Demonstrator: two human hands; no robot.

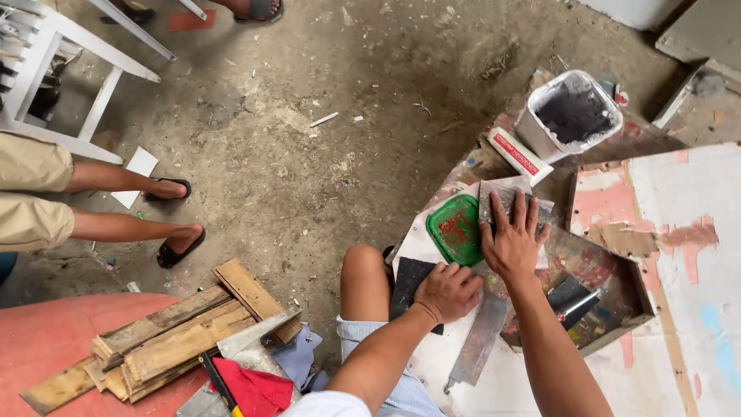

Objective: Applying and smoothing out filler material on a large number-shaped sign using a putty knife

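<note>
I see my left hand [448, 291] closed on a dark sheet [409, 287]; my right hand [511, 241], at one o'clock, lies open, flat on a grey sheet [502, 198].

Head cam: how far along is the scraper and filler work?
Done: white tub holds grey filler; green lid is smeared red; the board shows pink and brown patches. In hand: right hand presses flat on a grey metal sheet; left hand rests fisted on a dark sheet beside a scraper blade. Left: much of the board is bare white.
</note>
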